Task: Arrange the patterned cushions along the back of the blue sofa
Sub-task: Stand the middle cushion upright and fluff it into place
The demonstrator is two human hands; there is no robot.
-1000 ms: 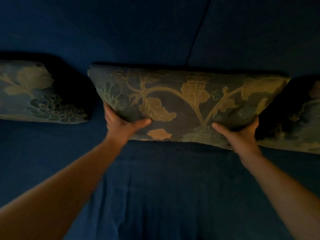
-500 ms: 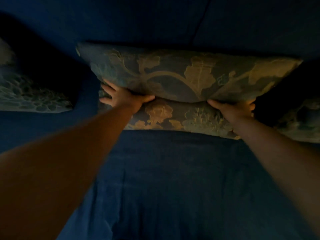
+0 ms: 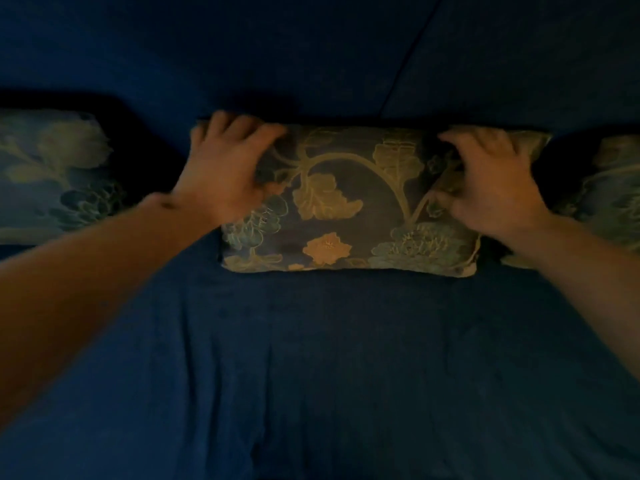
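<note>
The middle patterned cushion (image 3: 349,202), dark with gold leaves and teal flowers, stands on the blue sofa seat (image 3: 329,358) against the backrest (image 3: 242,46). My left hand (image 3: 225,168) lies over its upper left corner, fingers curled over the top edge. My right hand (image 3: 491,178) presses on its upper right part, fingers bent into the fabric. A second patterned cushion (image 3: 55,174) leans at the far left, and a third cushion (image 3: 609,195) shows partly at the right edge behind my right wrist.
A seam (image 3: 408,60) runs down the backrest above the middle cushion. Dark gaps separate the three cushions. The room is dim.
The middle cushion was tilted and held from below; it has since settled upright on the seat. Both hands have moved from its lower edge up to its top corners.
</note>
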